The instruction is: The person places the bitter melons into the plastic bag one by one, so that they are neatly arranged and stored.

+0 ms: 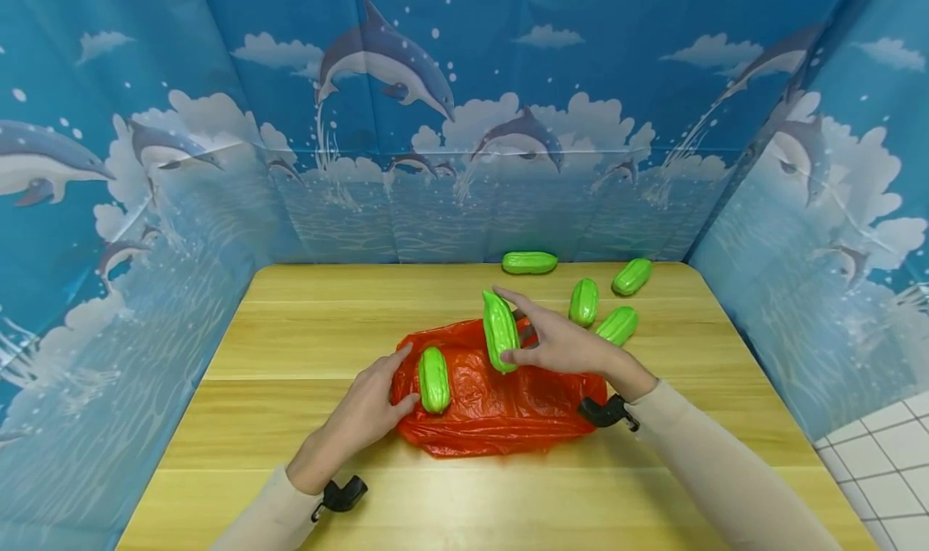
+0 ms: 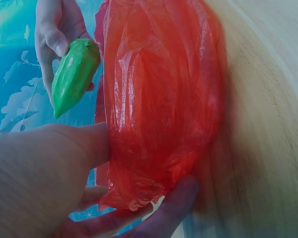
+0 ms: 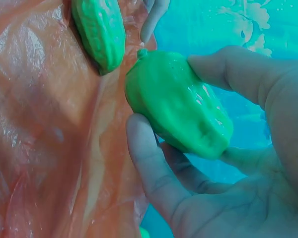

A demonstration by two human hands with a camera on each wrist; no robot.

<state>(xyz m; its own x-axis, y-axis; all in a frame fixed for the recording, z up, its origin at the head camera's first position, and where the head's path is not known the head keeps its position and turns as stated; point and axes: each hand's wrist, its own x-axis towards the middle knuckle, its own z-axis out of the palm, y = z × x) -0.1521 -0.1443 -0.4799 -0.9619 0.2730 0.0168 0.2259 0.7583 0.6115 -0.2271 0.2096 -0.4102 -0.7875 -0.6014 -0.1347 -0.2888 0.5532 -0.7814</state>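
Pinching a green gourd (image 1: 499,329), right hand (image 1: 562,340) hovers over red bag (image 1: 479,434); left hand (image 1: 363,406) spread

head view: right hand (image 1: 562,337) and wrist cover the lower end of one loose gourd (image 1: 620,323), the held gourd (image 1: 499,333) hides some right fingertips, and both sleeves (image 1: 714,446) run off the bottom edge. left wrist view: red bag (image 2: 164,99) is cut by the top edge. right wrist view: a second gourd (image 3: 100,32) loses its upper end to the top edge; a green sliver (image 3: 144,232) at the bottom is too small to identify.
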